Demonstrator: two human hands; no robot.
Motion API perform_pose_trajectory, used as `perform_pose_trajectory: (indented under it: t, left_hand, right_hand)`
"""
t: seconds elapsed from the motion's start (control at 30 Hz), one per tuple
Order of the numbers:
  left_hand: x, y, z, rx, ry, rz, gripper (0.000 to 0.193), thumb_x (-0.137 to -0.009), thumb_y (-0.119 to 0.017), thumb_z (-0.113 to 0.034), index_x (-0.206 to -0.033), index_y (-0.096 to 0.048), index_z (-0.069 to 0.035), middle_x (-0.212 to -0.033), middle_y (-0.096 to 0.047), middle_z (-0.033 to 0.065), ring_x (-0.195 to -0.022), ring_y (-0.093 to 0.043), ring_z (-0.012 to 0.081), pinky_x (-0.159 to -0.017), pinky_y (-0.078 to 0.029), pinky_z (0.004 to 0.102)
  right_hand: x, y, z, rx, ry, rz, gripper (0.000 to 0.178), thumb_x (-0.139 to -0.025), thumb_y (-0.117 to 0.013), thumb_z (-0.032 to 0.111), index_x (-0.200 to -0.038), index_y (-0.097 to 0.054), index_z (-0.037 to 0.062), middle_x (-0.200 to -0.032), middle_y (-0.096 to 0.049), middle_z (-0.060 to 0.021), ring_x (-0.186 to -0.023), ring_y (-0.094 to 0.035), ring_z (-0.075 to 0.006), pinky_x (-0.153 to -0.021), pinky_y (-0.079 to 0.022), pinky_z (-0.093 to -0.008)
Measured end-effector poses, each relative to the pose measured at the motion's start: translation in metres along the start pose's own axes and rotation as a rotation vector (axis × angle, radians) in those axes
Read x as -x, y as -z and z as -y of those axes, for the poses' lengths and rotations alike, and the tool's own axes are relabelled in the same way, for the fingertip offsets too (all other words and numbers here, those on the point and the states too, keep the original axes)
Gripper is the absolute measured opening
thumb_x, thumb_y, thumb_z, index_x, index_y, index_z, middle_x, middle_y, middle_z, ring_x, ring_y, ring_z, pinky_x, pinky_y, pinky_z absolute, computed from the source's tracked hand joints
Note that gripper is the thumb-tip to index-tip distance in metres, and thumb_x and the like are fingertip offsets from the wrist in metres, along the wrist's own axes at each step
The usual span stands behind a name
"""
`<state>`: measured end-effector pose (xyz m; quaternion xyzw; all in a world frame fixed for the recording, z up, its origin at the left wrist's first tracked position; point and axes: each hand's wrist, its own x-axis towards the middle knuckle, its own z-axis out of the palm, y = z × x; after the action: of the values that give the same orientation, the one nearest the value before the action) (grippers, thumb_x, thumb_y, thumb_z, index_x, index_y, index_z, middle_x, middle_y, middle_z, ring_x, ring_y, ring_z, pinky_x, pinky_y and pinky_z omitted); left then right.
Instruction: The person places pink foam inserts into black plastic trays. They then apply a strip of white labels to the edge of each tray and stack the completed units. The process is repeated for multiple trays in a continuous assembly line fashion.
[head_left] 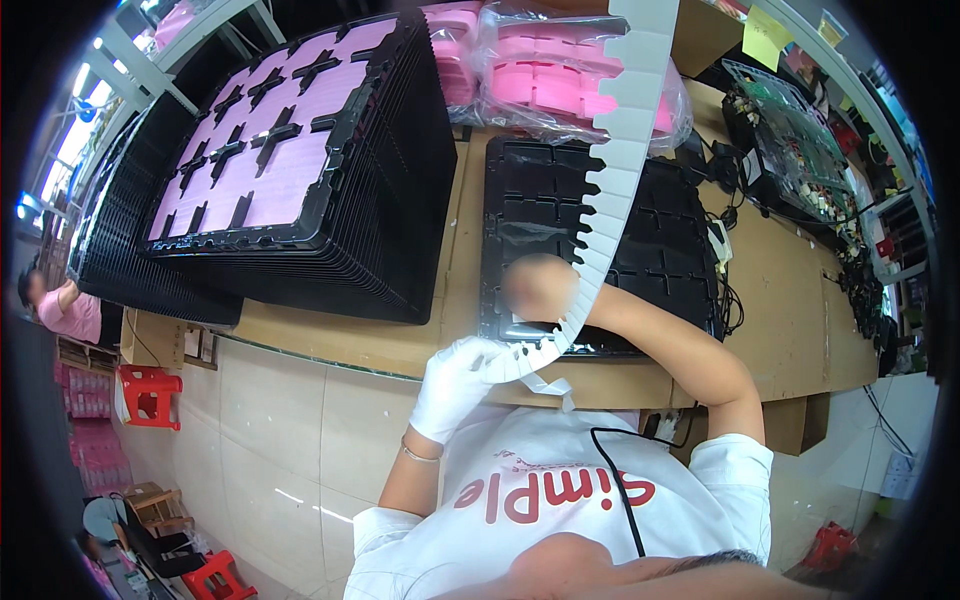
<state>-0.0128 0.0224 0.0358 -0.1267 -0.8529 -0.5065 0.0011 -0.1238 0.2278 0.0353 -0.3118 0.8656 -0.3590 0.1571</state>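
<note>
A long white strip with a notched edge (625, 150) curves down from the top of the view to my left hand (455, 385). That hand wears a white glove and is closed around the strip's lower end. A narrow white ribbon-like piece (550, 388) hangs beside this end. My right hand (540, 288) is over the near left part of a black compartment tray (505, 190) on the table. It is blurred, so its fingers and anything in them cannot be made out. The strip passes in front of my right wrist and covers part of the tray.
A tall stack of black trays (390, 190) with pink sheets on top stands at the left. Behind the flat tray lie pink pieces in clear plastic (550, 75). Cables (733, 300) and a bin of electronic parts (790, 140) are at the right. Another person (70, 310) is far left.
</note>
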Motion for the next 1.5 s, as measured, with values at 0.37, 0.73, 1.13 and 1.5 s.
perform_pose_trajectory:
  t: [0.37, 0.73, 1.13, 1.5]
  left_hand:
    - [0.0, -0.001, 0.002, 0.05, 0.05, 0.028, 0.01, -0.08, -0.073, -0.008, -0.089, -0.07, -0.005, -0.087, -0.07, 0.0089, -0.079, -0.067, 0.0217, -0.073, -0.053, 0.0309]
    - [0.0, -0.001, 0.001, 0.087, 0.045, 0.019, 0.012, -0.08, -0.073, -0.007, -0.09, -0.07, -0.004, -0.086, -0.07, 0.0095, -0.079, -0.068, 0.0207, -0.073, -0.052, 0.0299]
    - [0.003, -0.007, 0.007, 0.096, 0.028, -0.027, 0.013, -0.079, -0.073, -0.006, -0.092, -0.07, -0.005, -0.087, -0.07, 0.0091, -0.075, -0.067, 0.0186, -0.071, -0.053, 0.0291]
    - [-0.029, -0.024, -0.036, 0.478, 0.447, 0.124, 0.013, -0.088, -0.069, -0.013, -0.092, -0.065, -0.001, -0.079, -0.066, 0.0045, -0.06, -0.061, 0.0067, -0.053, -0.048, 0.0221]
  right_hand:
    - [-0.004, 0.005, 0.003, -0.001, -0.04, 0.099, 0.016, -0.074, -0.069, 0.012, -0.079, -0.063, -0.0017, -0.062, -0.063, -0.0112, -0.059, -0.064, -0.0226, -0.058, -0.051, -0.0329]
    - [-0.004, 0.002, 0.005, 0.033, -0.033, 0.064, 0.016, -0.074, -0.07, 0.012, -0.079, -0.065, -0.0017, -0.062, -0.063, -0.0114, -0.058, -0.063, -0.0232, -0.058, -0.051, -0.0337]
    - [0.019, 0.006, -0.007, -0.241, 0.26, -0.005, 0.004, -0.075, -0.064, 0.008, -0.079, -0.065, 0.0051, -0.076, -0.059, -0.0044, -0.064, -0.057, -0.0157, -0.057, -0.046, -0.0304]
    - [0.125, 0.004, 0.0, -1.391, -0.39, -0.469, 0.013, -0.095, -0.057, 0.014, -0.096, -0.063, 0.0017, -0.079, -0.055, -0.0009, -0.071, -0.051, -0.0098, -0.064, -0.041, -0.0221]
